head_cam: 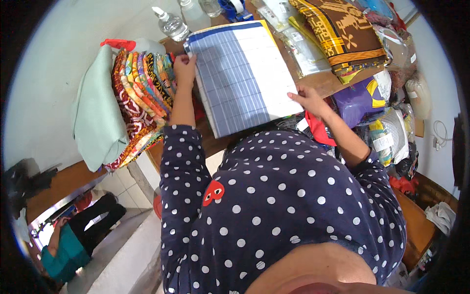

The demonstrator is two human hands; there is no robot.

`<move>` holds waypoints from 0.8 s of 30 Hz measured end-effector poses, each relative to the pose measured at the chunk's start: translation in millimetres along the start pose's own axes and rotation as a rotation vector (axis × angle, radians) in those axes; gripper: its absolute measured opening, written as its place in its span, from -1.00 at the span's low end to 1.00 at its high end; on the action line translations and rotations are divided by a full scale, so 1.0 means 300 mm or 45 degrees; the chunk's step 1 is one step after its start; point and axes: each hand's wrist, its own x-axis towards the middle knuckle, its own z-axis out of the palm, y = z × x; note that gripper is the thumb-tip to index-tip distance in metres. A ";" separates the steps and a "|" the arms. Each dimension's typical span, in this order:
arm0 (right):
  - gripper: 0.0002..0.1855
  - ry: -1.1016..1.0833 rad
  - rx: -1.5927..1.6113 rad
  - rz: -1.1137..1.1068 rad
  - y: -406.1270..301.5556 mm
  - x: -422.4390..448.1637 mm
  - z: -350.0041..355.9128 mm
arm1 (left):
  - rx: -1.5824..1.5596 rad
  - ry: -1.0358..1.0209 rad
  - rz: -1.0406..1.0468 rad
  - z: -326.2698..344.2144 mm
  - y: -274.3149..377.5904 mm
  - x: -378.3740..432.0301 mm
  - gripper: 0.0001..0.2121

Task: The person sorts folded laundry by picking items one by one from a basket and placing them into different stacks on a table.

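In front of me a folded cloth [242, 77], part blue-grey with white stripes and part white, lies on a brown wooden table [323, 84]. Its far edge has a dark blue band, and a thin yellow edge shows behind it. At the cloth's left edge, near the far corner, my left hand [184, 70] grips it with curled fingers. My right hand [310, 101] pinches the near right corner, thumb on top and fingers partly hidden. Close by my left forearm stands a stack of folded patterned fabrics [143, 88].
Pale green fabric [99, 114] leans at the left. A clear pump bottle [172, 25] and a blue tape dispenser [237, 10] stand behind. To the right are plastic packets [303, 47], folded brown-and-yellow cloth [341, 33] and a purple package [356, 99]. A person in teal [66, 250] is at lower left.
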 end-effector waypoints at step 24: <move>-0.72 0.974 -1.336 -0.504 -0.225 0.180 -0.490 | 0.751 -0.343 0.664 0.049 0.214 -0.351 -0.48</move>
